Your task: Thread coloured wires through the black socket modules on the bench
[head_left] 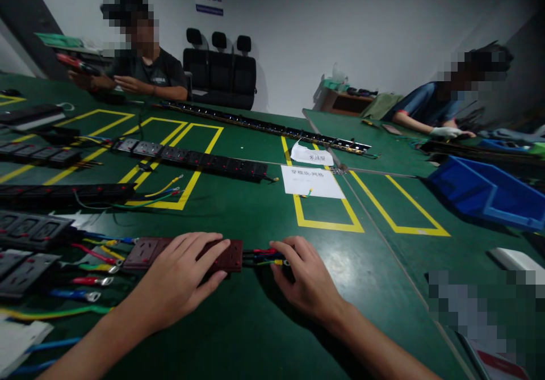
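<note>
Blue plastic forms the bin [481,201] at the right edge of the frame, standing on the green table [383,289]; I can't make out what lies inside it. Towards the upper right, a green basket [331,83] sits on a brown cabinet [347,105] with clear plastic [339,74] bunched above its rim, and another green tray [57,40] stands in the upper left, its contents too blurred for me to tell. The brown socket strip [142,253] lies flat on the table, left of the lower centre. My left forearm reaches in from the lower left, and my left hand [183,275] lies palm down across the strip, fingers over its top and thumb along the near side, holding it. My right forearm slants in from the lower right; my right hand [309,283] is bent at the knuckles, fingertips and thumb closed round the wires [260,252] coming from the strip's right end, a yellow-sleeved ring end [280,262] showing between them.
</note>
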Demonstrator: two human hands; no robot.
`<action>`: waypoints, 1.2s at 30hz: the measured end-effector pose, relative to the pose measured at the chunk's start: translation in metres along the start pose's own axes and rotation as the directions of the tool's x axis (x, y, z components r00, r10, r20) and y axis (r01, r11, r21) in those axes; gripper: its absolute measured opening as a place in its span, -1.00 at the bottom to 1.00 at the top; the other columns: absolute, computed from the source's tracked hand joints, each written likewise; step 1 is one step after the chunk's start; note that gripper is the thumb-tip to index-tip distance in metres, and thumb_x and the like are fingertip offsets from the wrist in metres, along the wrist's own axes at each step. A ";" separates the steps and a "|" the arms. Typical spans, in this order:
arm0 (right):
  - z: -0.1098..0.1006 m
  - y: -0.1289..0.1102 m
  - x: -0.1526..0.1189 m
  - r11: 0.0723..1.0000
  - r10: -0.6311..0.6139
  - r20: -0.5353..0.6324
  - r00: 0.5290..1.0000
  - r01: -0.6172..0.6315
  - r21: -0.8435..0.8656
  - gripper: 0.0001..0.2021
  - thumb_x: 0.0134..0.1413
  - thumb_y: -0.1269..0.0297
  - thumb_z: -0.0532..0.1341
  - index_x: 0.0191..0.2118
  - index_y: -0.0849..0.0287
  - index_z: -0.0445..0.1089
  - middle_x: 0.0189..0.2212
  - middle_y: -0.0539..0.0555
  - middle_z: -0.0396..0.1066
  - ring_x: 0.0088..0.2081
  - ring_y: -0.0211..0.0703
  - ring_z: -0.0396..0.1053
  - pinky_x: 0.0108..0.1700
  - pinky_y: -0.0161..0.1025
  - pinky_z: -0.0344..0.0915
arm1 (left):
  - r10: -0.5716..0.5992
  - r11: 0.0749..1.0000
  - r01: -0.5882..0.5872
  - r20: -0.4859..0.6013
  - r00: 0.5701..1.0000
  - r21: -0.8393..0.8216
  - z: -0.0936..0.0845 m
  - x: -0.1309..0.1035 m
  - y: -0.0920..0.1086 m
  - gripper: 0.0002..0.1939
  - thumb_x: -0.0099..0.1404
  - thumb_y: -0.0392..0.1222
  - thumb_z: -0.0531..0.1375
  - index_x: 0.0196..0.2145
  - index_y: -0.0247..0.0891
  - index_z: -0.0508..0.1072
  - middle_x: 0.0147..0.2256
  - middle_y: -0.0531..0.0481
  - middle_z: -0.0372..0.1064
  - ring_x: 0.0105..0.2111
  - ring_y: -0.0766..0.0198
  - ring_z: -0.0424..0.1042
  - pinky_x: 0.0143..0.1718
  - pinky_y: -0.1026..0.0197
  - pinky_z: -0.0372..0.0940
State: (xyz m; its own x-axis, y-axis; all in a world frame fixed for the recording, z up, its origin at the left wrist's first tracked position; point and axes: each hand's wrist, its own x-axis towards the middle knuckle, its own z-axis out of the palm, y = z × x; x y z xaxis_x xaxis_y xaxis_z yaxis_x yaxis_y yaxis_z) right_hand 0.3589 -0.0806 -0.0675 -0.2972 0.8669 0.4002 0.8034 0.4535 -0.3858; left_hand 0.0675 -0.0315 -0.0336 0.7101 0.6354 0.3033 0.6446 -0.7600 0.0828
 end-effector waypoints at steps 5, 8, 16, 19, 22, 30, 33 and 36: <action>0.002 0.002 -0.001 1.000 0.007 -0.003 1.000 -0.007 0.013 -0.76 0.34 0.35 0.12 0.05 0.15 0.42 -0.19 0.19 0.42 -0.18 -0.03 0.35 -0.17 -0.07 0.38 | 0.013 1.000 -0.013 0.000 1.000 0.008 0.000 0.000 0.000 -0.55 0.46 -0.05 0.13 0.23 -0.20 0.39 0.11 -0.21 0.42 0.06 -0.05 0.43 0.08 -0.13 0.37; 0.001 0.001 0.000 1.000 0.011 -0.009 1.000 -0.011 0.009 -0.73 0.33 0.33 0.14 0.08 0.16 0.39 -0.15 0.20 0.41 -0.15 -0.01 0.34 -0.15 -0.07 0.38 | 0.021 1.000 -0.021 -0.005 1.000 0.012 0.000 0.001 0.000 -0.55 0.46 -0.04 0.12 0.23 -0.22 0.39 0.11 -0.22 0.42 0.05 -0.05 0.43 0.07 -0.14 0.37; -0.006 -0.004 0.004 0.996 0.055 0.004 0.998 -0.055 -0.069 -0.55 0.17 0.21 0.21 0.16 0.21 0.32 -0.03 0.25 0.39 -0.03 0.09 0.31 -0.02 0.04 0.32 | 0.025 1.000 -0.025 -0.024 0.999 0.012 0.004 -0.001 -0.004 -0.55 0.45 -0.02 0.12 0.23 -0.17 0.39 0.11 -0.19 0.43 0.04 -0.05 0.45 0.04 -0.12 0.38; -0.010 -0.006 0.006 0.995 0.057 0.050 0.997 -0.053 -0.084 -0.54 0.10 0.24 0.20 0.13 0.19 0.34 -0.02 0.23 0.40 -0.02 0.09 0.30 0.00 0.04 0.28 | 0.025 1.000 -0.025 -0.043 0.999 0.012 0.008 0.000 -0.008 -0.52 0.43 0.06 0.12 0.22 -0.12 0.39 0.11 -0.17 0.44 0.02 -0.08 0.46 0.01 -0.14 0.39; -0.011 -0.006 0.008 0.994 0.070 0.063 0.996 -0.064 -0.086 -0.57 0.09 0.25 0.18 0.09 0.20 0.36 -0.03 0.21 0.40 -0.03 0.06 0.29 0.00 0.00 0.26 | 0.031 1.000 -0.030 -0.073 0.997 0.007 0.012 0.002 -0.011 -0.52 0.42 0.11 0.10 0.19 -0.11 0.40 0.09 -0.16 0.46 0.00 -0.11 0.48 -0.03 -0.15 0.39; -0.012 -0.003 0.010 0.998 0.044 0.108 0.993 -0.039 -0.047 -0.72 0.22 0.34 0.11 0.03 0.18 0.34 -0.06 0.18 0.38 -0.06 -0.01 0.26 -0.04 -0.08 0.22 | 0.045 0.999 -0.043 -0.088 0.995 0.017 0.011 0.003 -0.012 -0.53 0.42 0.14 0.07 0.17 -0.09 0.40 0.06 -0.16 0.47 -0.04 -0.14 0.50 -0.08 -0.19 0.40; -0.012 -0.003 0.010 0.998 0.035 0.110 0.993 -0.029 -0.052 -0.77 0.31 0.33 0.06 0.01 0.18 0.34 -0.07 0.18 0.39 -0.06 -0.02 0.26 -0.05 -0.09 0.20 | 0.064 0.998 -0.062 -0.077 0.995 0.028 0.011 0.004 -0.014 -0.53 0.42 0.11 0.07 0.18 -0.11 0.38 0.06 -0.18 0.47 -0.04 -0.15 0.50 -0.09 -0.20 0.40; -0.011 -0.002 0.011 0.997 0.033 0.104 0.994 -0.025 -0.076 -0.78 0.37 0.32 0.03 -0.01 0.18 0.35 -0.08 0.18 0.39 -0.06 -0.02 0.26 -0.06 -0.10 0.19 | 0.083 0.996 -0.082 -0.095 0.992 0.022 0.008 0.008 -0.014 -0.55 0.41 0.07 0.10 0.16 -0.13 0.39 0.05 -0.19 0.47 -0.04 -0.16 0.49 -0.04 -0.25 0.38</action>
State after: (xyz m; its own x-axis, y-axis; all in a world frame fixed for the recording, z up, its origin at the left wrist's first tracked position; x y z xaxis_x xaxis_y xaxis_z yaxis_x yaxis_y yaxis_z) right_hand 0.3594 -0.0747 -0.0536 -0.3223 0.8982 0.2990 0.8475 0.4145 -0.3316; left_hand 0.0665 -0.0147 -0.0399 0.7311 0.5539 0.3983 0.5907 -0.8061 0.0368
